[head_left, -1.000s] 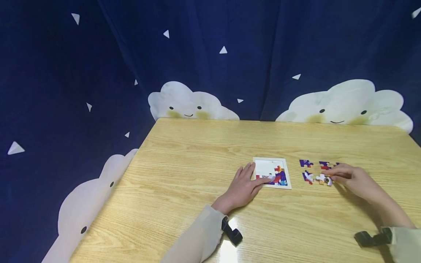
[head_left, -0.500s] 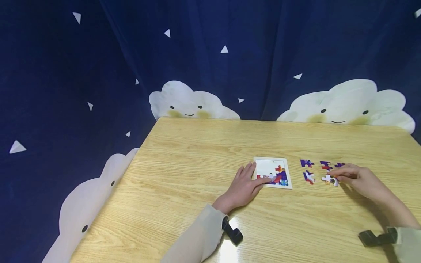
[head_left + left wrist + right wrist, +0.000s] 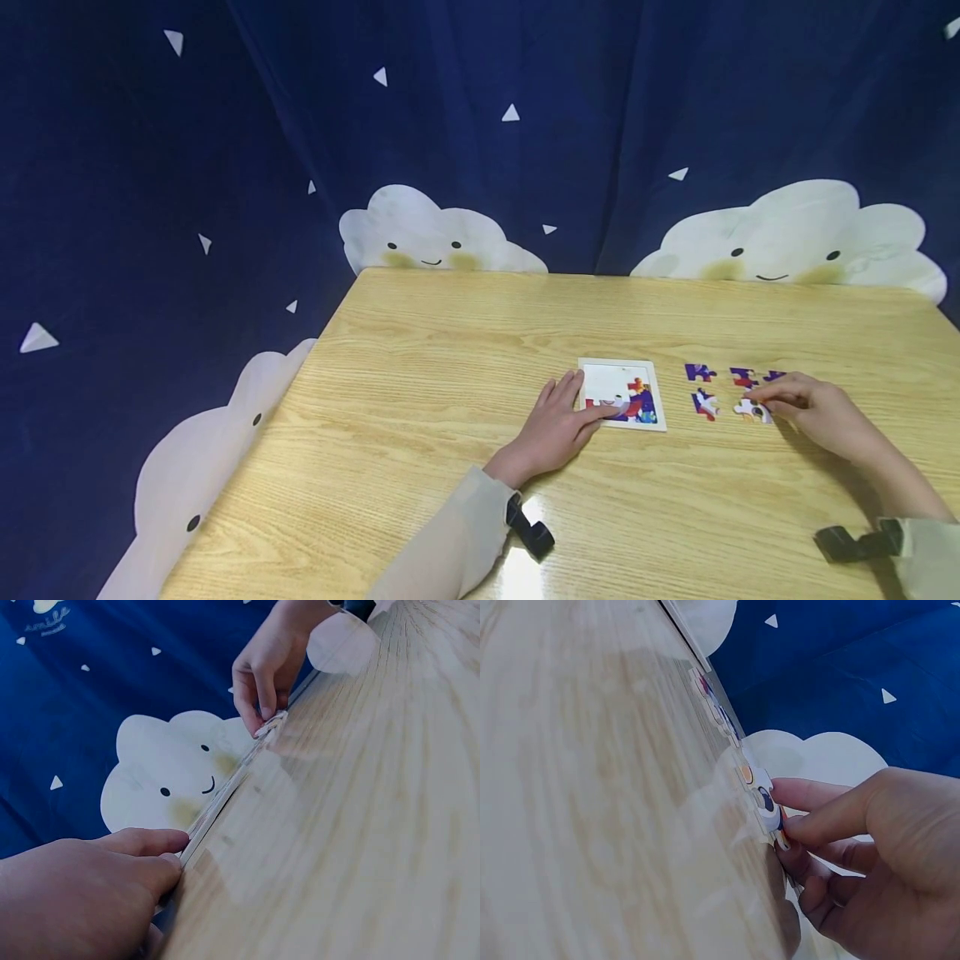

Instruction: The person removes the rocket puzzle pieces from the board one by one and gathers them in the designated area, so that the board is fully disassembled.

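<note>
A white-rimmed puzzle tray (image 3: 658, 400) lies on the table, with joined pieces (image 3: 639, 407) along its bottom and right and bare white board at upper left. My left hand (image 3: 549, 432) rests on the tray's left side, fingers straight, thumb reaching over the lower pieces. To the right, my right hand (image 3: 828, 419) pinches the edge of a white puzzle piece (image 3: 765, 801) with a dark eye, low at the tabletop. Around it lie loose puzzle pieces: a purple one (image 3: 699, 372), a purple-and-white one (image 3: 705, 404), and others behind my fingertips, partly hidden.
The wooden table (image 3: 435, 375) reaches back to a dark blue curtain (image 3: 450, 100) printed with white triangles and smiling clouds. Black straps with a small block sit at both wrists, such as the left strap (image 3: 529, 529).
My right hand has slid the eye piece a little to the right, away from the purple-and-white piece, then stayed nearly still. My left hand has kept its place on the tray.
</note>
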Motion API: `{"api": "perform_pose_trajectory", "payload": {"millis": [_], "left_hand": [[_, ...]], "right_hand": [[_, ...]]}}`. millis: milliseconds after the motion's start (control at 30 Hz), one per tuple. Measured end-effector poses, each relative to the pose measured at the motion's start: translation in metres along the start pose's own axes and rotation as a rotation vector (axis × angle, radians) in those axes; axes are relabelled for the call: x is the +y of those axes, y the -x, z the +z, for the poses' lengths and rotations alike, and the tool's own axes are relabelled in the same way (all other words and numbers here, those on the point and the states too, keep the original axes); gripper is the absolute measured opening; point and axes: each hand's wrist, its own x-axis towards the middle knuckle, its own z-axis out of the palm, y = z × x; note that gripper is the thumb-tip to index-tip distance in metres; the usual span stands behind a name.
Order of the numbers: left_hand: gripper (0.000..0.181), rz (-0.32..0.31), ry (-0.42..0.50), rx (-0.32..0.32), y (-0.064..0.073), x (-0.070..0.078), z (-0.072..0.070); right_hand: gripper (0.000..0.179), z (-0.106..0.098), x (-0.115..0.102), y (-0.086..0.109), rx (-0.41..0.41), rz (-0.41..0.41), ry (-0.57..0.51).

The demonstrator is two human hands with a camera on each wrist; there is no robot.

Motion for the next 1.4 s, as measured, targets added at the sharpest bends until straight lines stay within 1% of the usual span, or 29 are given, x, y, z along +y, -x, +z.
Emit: {"api": "perform_pose_trajectory", "payload": {"millis": [400,500,733,867,1100,1400], "left_hand": [[0.037,-0.003,0.000,0.002,0.0000,0.0001,0.0005],[0.037,0.001,-0.003,0.001,0.0003,0.0005,-0.0008],[0.037,0.006,-0.005,0.009,0.0004,-0.0006,0.0011],[0.037,0.004,0.004,0.007,0.0005,-0.0004,0.0008],[0.037,-0.004,0.012,0.005,0.0004,-0.0004,0.0015],[0.037,-0.009,0.013,0.005,0.0002,-0.0007,0.0011]], "right_hand": [[0.017,0.0010,0.0010,0.0015,0.017,-0.001,0.011],[0.018,0.0014,0.0005,0.0019,0.013,0.004,0.011],[0.020,0.0030,-0.0002,0.0021,0.011,0.019,0.017],[0.020,0.0040,0.0007,0.0020,0.023,0.002,0.018],[0.023,0.0059,0.0047,0.0031,0.068,-0.072,0.021],[0.021,0.0060,0.0065,0.0019,0.075,-0.078,0.032]]}}
